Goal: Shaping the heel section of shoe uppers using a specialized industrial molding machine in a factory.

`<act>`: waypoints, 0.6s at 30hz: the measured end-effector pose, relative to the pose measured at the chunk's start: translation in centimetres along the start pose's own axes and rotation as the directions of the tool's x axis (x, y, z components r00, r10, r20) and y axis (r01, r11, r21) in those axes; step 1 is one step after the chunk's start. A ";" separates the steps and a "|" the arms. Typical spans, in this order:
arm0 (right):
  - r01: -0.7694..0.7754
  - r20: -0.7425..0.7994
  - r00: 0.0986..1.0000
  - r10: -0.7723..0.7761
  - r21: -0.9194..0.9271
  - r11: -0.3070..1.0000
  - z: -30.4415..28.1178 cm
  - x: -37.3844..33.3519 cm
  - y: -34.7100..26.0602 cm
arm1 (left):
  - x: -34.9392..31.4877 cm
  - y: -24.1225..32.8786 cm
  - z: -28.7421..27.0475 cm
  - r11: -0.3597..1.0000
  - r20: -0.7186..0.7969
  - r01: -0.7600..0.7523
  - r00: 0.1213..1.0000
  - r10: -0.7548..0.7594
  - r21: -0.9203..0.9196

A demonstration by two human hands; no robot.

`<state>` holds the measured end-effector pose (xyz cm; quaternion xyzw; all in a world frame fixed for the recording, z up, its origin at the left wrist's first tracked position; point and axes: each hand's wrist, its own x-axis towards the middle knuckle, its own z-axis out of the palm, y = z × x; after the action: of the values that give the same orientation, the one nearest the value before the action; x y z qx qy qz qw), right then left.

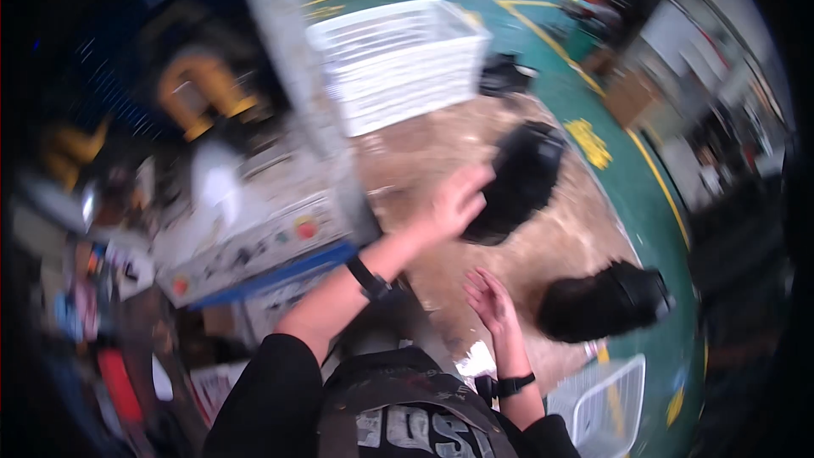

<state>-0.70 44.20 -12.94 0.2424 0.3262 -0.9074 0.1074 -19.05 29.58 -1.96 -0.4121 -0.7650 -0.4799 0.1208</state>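
My left hand (456,203) reaches over the brown tabletop (441,276), its fingers apart and blurred by motion. Its fingertips meet the near left edge of a bulky, dark black bundle (521,178); whether they touch it I cannot tell. Closer to my body, my right hand (492,301) is raised above the tabletop with fingers spread and nothing in them. To its right lies a second black bundle (604,301), rounded and slightly shiny. The exact kind of both bundles is too blurred to make out.
A large white slatted crate (407,72) stands at the table's far end, with a small black item (506,76) beside it. At the left is a machine with a control panel (254,246). Near my right arm sits a white basket (606,411). Green floor (632,174) runs along the right.
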 end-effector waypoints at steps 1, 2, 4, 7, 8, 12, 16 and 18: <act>-0.041 -0.028 0.999 0.041 0.000 0.999 0.1 0.5 1.3 | -4.6 -1.4 0.0 0.998 0.003 0.059 0.998 -0.059 -0.012; -0.084 -0.061 0.995 0.084 0.002 0.996 -0.6 1.0 2.8 | -9.2 -1.4 -1.1 0.977 0.109 0.204 0.974 -0.197 -0.057; -0.182 -0.137 0.977 0.164 -0.128 0.975 -0.1 2.4 5.3 | -20.5 -4.2 -2.4 0.931 0.294 0.349 0.883 -0.366 0.110; -0.342 -0.042 0.938 0.345 -0.277 0.898 1.5 3.1 10.2 | -37.8 -3.3 -8.8 0.716 0.285 0.658 0.658 -0.697 0.233; -0.382 -0.035 0.917 0.397 -0.360 0.851 2.8 3.6 12.1 | -43.6 -2.5 -11.3 0.599 0.180 0.758 0.571 -0.801 0.259; -0.377 0.042 0.847 0.530 -0.655 0.655 8.4 6.0 19.6 | -62.6 6.0 -23.2 -0.011 -0.463 0.980 0.083 -0.882 0.196; -0.310 0.066 0.822 0.566 -0.782 0.541 19.0 4.2 28.8 | -77.2 17.5 -33.6 -0.229 -0.959 0.972 -0.103 -0.265 -0.041; -0.306 0.053 0.820 0.570 -0.802 0.514 24.2 1.8 33.7 | -82.3 22.6 -38.4 -0.404 -0.996 0.910 -0.078 0.047 -0.091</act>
<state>0.68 2.83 -15.87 0.1032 0.5826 -0.6496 0.4775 41.66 -40.27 -15.72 0.5858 -0.7497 0.0275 0.3068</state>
